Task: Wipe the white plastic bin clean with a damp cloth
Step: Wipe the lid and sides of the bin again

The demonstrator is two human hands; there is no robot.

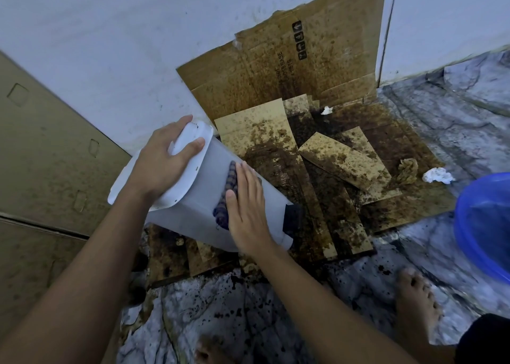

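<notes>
Currently mid-wipe, on the outside wall. Grey marble floor (441,131) is spattered w/ dark specks; stained cardboard (276,68) lies in the floor's far corner, one flap up against the wall. White plastic bin (193,214) is tipped on its side over the cardboard's near-left edge, flanged end up-left, other end down toward the cardboard. Blue basin (485,225) sits at the floor's right edge, well apart from the bin. Left hand (162,162) grips the flanged end, fingers curled over it, thumb on the near face, steadying the bin. Right hand (247,209) lies flat, fingers straight and together, pressing a dark bunched cloth (230,176) onto the bin's upper side. White tissue wad (437,176) lies near the cardboard's right edge. Judging by this, only one face is being done; can't tell how clean the rest is. Next prob. needs firm strokes along the wall, then left hand rotating the bin to expose another side, plus re-wetting the cloth, likely at the basin.
</notes>
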